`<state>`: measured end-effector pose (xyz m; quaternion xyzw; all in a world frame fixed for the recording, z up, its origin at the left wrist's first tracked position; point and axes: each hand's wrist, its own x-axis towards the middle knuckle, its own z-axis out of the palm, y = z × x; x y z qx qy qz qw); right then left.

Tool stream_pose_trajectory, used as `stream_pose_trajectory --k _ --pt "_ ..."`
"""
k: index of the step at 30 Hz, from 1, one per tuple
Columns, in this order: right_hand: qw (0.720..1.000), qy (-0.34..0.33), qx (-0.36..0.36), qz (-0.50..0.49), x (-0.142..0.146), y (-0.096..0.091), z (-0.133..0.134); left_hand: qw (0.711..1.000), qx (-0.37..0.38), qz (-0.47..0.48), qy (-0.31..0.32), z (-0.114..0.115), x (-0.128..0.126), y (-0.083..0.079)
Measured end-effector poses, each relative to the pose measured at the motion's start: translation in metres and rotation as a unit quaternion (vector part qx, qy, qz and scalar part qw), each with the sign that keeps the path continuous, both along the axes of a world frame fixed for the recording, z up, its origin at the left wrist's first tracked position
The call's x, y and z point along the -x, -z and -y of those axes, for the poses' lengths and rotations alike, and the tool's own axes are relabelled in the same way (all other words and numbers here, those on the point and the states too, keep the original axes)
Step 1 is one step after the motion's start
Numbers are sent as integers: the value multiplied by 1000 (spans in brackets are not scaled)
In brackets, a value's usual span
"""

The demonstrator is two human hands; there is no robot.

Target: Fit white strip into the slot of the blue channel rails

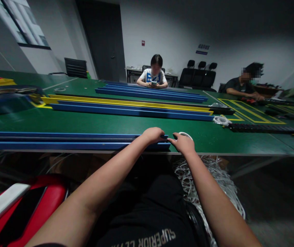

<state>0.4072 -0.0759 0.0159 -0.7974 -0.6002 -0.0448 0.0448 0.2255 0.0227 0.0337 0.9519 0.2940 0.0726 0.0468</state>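
Observation:
A pair of long blue channel rails (85,145) lies along the front edge of the table, reaching in from the left. My left hand (153,134) is closed around the right end of the rear rail, its fingertips mostly hidden. Just past that end is my right hand (184,143), thumb and forefinger pointing left toward the rail tip. A roll of white tape (188,135) shows behind the right hand's knuckles, partly covered by it; the hand appears curled on it. Whether a strip runs from the roll to the rail is too small to see.
On the green table (126,124) lie yellow rails (136,104), more blue rails (147,92), a wrapped roll (222,120) and black strips (265,128). Two people sit across the table. A red chair (46,199) stands at left; white strips (219,178) pile below.

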Motion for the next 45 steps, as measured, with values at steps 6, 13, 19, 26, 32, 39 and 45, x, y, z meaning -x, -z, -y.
stream_pose_trajectory --k 6,13,19,26,32,39,45 --pt "1000 1 6 7 1 1 0 1000 -15 14 8 1 1 0" --pt "1000 2 12 14 2 1 -2 999 -25 26 26 1 1 0" --pt "1000 4 15 25 4 1 -4 999 -32 17 16 5 3 -5" --pt "999 10 33 39 6 -3 -7 1000 -22 12 8 3 0 -3" --pt "999 2 23 27 5 0 -8 999 -34 24 15 0 -2 2" --pt "1000 -5 -14 24 5 7 -8 1000 -15 24 12 -1 -4 1" --pt "1000 -7 -10 25 5 8 -8 1000 -16 24 12 -3 -5 3"
